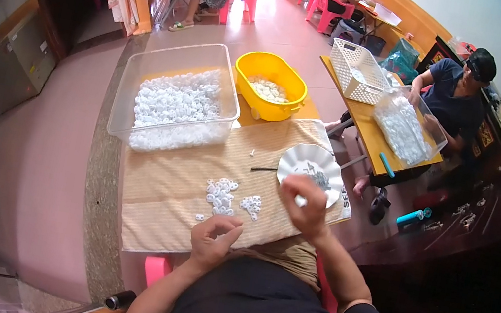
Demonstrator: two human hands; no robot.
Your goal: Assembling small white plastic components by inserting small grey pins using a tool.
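Note:
My right hand [305, 206] is closed above the near side of a white fluted dish [290, 157]. A bit of white shows at its fingers, too unclear to name. Small grey and clear pieces [320, 178] lie in the dish. At the near edge of the cloth, my left hand [213, 240] has its fingers curled in toward the thumb; whatever they hold is hidden. Just beyond it lie a larger pile of small white plastic parts [221, 195] and a smaller pile of white parts [251, 206]. One single white part [199, 217] lies beside the left fingers.
A clear bin [228, 95] of white parts stands at the far left, beside a yellow tub [255, 63]. A dark thin stick [263, 169] touches the dish's left side. At right, a person [453, 92] handles a clear tray [436, 137] of white parts near a white basket [341, 58].

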